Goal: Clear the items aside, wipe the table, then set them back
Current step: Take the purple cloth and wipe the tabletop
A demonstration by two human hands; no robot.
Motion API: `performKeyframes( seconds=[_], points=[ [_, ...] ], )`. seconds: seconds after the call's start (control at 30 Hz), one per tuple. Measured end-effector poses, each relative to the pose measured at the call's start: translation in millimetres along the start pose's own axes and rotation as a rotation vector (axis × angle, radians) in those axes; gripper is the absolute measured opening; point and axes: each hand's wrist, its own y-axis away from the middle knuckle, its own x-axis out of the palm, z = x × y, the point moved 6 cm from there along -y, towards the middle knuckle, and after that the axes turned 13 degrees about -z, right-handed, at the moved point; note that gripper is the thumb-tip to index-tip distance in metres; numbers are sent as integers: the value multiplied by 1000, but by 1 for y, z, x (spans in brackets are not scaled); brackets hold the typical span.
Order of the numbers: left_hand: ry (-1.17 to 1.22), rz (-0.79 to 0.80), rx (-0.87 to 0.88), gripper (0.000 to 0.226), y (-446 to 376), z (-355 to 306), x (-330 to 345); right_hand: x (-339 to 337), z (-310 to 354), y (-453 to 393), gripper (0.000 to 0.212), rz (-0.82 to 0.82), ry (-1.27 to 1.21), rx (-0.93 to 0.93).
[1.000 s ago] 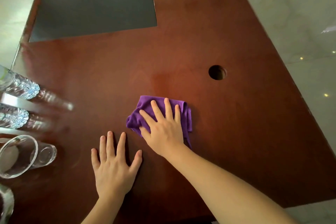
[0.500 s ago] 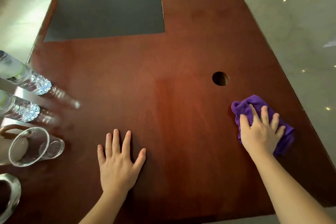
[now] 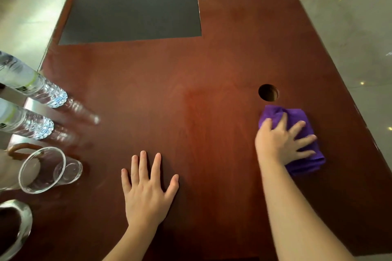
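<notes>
We saw the brown worktop (image 3: 212,74) with a dark mat (image 3: 135,2) at its far end. Two water bottles (image 3: 31,87) and a clear cup (image 3: 44,169) stood at the left edge. Our right hand (image 3: 282,142) pressed the purple cloth (image 3: 305,154) just below the round hole (image 3: 268,92), its fingers spread. Our left hand (image 3: 148,193) lay flat with straight fingers.

The right hand (image 3: 280,144) presses a purple cloth (image 3: 301,154) on the table (image 3: 191,91); the left hand (image 3: 146,193) lies flat.
</notes>
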Motion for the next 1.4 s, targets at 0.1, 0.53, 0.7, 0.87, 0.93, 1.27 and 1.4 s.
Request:
performKeyframes(
  seconds=[0.1, 0.53, 0.7, 0.87, 0.93, 1.27, 1.4],
  points=[
    [0, -12, 4, 78, -1, -1, -2, 14, 75, 68, 57, 14, -63, -253],
    [-51, 42, 17, 81, -2, 2, 2, 28, 115, 183, 54, 152, -147, -1288],
    [-26, 28, 14, 80, -2, 1, 0, 19, 66, 171, 54, 164, -128, -1346],
    [-7, 40, -16, 82, -2, 1, -3, 1, 21, 97, 55, 58, -68, -1011],
    [14, 37, -23, 82, -2, 0, -4, -7, -8, 49, 59, -28, -40, -742],
    [52, -5, -9, 85, -4, -1, -4, -12, -24, 15, 61, -24, -274, -273],
    [80, -23, -15, 85, -7, 1, -3, -12, 25, 30, 78, 94, -765, 59]
  ],
)
